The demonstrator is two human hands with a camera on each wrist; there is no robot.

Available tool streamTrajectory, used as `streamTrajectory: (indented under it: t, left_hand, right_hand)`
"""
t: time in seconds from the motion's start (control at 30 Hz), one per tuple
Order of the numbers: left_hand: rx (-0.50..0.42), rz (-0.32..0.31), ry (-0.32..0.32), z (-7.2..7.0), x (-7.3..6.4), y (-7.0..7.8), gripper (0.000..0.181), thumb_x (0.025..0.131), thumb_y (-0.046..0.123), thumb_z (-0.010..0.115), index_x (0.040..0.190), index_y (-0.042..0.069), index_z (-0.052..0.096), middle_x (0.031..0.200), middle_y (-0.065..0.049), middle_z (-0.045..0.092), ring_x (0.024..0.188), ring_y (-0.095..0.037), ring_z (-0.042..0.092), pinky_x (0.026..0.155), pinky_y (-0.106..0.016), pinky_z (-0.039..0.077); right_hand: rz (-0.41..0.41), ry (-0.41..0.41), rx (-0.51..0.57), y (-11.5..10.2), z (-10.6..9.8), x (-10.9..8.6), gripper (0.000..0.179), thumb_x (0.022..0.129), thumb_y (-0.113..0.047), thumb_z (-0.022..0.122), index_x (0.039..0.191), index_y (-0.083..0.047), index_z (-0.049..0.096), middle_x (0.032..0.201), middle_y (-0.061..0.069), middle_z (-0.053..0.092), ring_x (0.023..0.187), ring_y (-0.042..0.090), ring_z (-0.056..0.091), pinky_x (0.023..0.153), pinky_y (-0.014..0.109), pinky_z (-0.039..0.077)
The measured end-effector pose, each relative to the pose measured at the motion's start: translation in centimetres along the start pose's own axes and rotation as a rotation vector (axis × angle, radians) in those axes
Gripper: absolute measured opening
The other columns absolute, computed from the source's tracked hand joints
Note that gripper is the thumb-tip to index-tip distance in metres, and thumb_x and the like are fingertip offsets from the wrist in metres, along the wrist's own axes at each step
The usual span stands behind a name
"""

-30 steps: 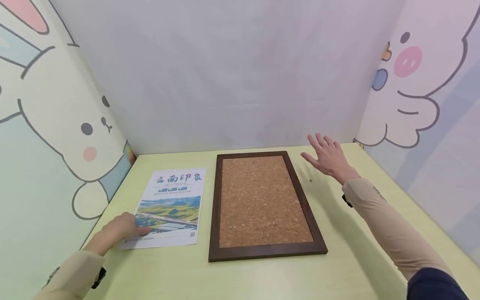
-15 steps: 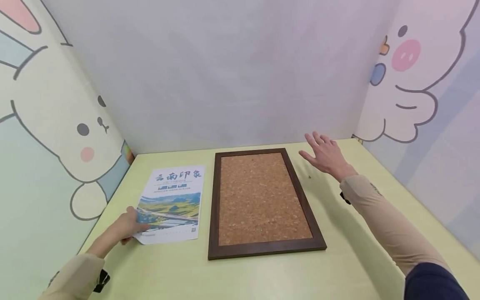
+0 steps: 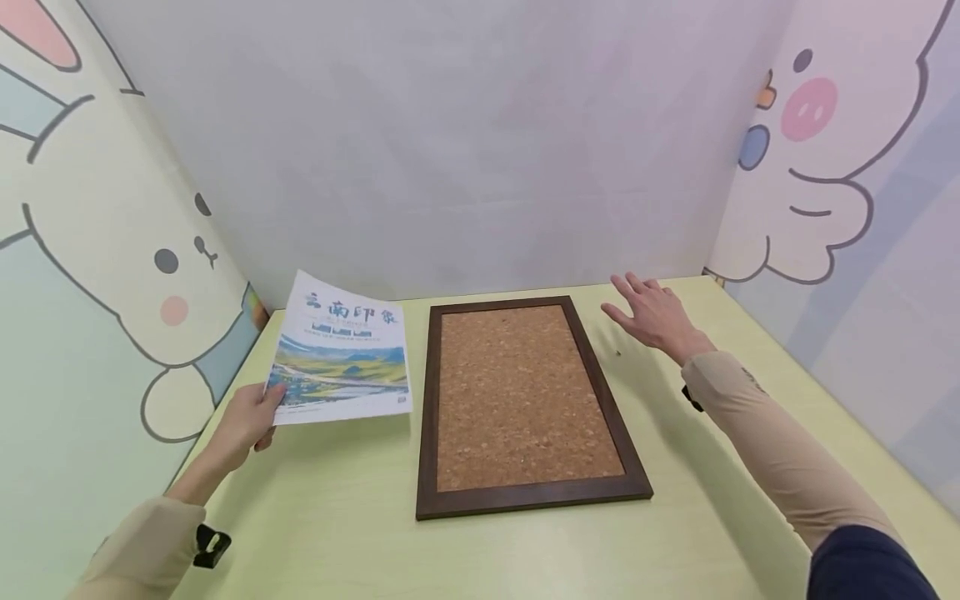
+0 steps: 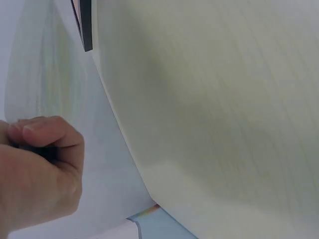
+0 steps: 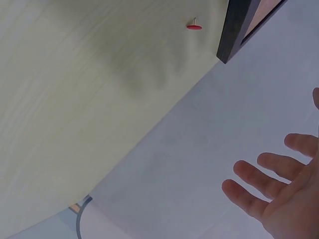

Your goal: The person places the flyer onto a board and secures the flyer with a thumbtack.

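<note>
My left hand (image 3: 251, 421) pinches the lower left edge of a printed poster (image 3: 341, 358), which is lifted off the table and tilted. In the left wrist view the curled fingers (image 4: 55, 132) hold the sheet, seen from behind. A cork board (image 3: 525, 400) in a dark wooden frame lies flat at the middle of the table. To its right my right hand (image 3: 652, 317) hovers with fingers spread and nothing in it. A red thumbtack (image 5: 194, 26) lies point up on the table below that hand, beside the board.
The pale green table (image 3: 345, 525) meets a plain grey wall (image 3: 480, 150) at the back. Side panels carry a cartoon rabbit (image 3: 120, 225) on the left and a white cartoon figure (image 3: 795, 167) on the right.
The poster was flat on the table under my left hand. Its lower left corner was gripped, and the sheet rose off the table. My right hand has barely moved.
</note>
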State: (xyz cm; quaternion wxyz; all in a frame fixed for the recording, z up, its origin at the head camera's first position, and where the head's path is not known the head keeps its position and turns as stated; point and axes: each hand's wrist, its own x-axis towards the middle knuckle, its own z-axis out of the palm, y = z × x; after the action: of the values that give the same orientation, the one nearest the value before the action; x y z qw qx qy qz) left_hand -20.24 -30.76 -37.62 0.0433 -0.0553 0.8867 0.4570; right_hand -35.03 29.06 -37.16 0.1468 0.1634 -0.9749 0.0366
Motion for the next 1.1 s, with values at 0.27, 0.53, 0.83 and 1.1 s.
streamTrajectory:
  t: [0.27,0.53,0.83,1.1]
  left_hand:
    - [-0.118,0.029,0.061,1.2,0.3,0.9,0.056,0.106,0.033,0.027,0.128,-0.016,0.045,0.052,0.008,0.052,0.036,-0.008,0.037,0.037,-0.029,0.036]
    - [-0.194,0.057,0.054,2.6,0.3,2.3,0.054,0.106,0.03,0.028,0.129,-0.015,0.046,0.06,0.01,0.061,0.035,-0.007,0.037,0.036,-0.029,0.034]
    - [-0.222,0.057,0.044,4.5,0.2,3.6,0.049,0.107,0.027,0.029,0.131,-0.013,0.046,0.062,0.007,0.062,0.035,-0.007,0.037,0.036,-0.027,0.034]
    - [-0.245,0.052,0.022,6.8,0.2,4.6,0.045,0.107,0.024,0.03,0.131,-0.009,0.048,0.065,0.003,0.064,0.035,-0.007,0.035,0.035,-0.027,0.032]
  right_hand:
    - [-0.022,-0.048,0.156,0.6,0.9,-0.3,0.043,0.098,-0.024,0.055,0.131,0.003,0.055,0.117,0.028,0.064,0.101,0.044,0.061,0.082,0.057,0.049]
    - [-0.003,-0.245,0.48,2.4,3.2,-0.9,0.03,0.091,-0.01,0.063,0.115,0.008,0.064,0.081,0.014,0.068,0.064,0.014,0.056,0.058,0.029,0.045]
    - [0.046,-0.375,0.562,2.7,4.1,-1.1,0.021,0.088,-0.01,0.068,0.104,0.004,0.068,0.082,0.013,0.068,0.063,0.012,0.057,0.056,0.025,0.046]
    - [0.048,-0.397,0.576,2.7,4.4,-0.8,0.012,0.085,-0.006,0.07,0.094,0.001,0.07,0.079,0.008,0.066,0.066,0.011,0.051,0.059,0.023,0.043]
